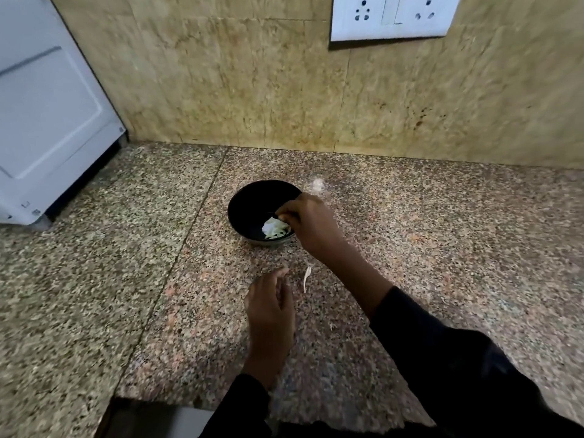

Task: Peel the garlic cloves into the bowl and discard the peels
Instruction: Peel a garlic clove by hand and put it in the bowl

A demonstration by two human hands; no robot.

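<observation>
Right hand (311, 221) reaches over the near-right rim of the black bowl (249, 200), centre of frame, its fingertips dipped inside and touching a pale clump (275, 228) low in the bowl; blur hides whether the fingers pinch that clump or only rest on it, so the grasp cannot be told. Left hand (270, 306) hovers lower centre, just above the speckled granite counter (94, 279), fingers loosely curled with nothing visibly between them. Pale clump is white with a greenish tinge, thin and curled at its edge: could be peeled cloves, loose skins, or both; not clear enough to say. One slim white peel strip (306, 278) lies on the counter between the two hands, just right of the left fingertips. Faint pale smudge (317, 184) on the counter beyond the bowl, upper right of it; too blurred to name. No unpeeled cloves or garlic head seen anywhere on the counter. Judgement: peeling looks well advanced or near its end, with garlic matter already in the bowl; still to do is gathering the stray peel, and sorting any skins out of the bowl, for discarding. No bin in view. White appliance (47, 121) stands at upper left; white socket plate (392, 15) on the tan tiled wall (221, 90) at upper right. No brand, label or readable writing anywhere.
</observation>
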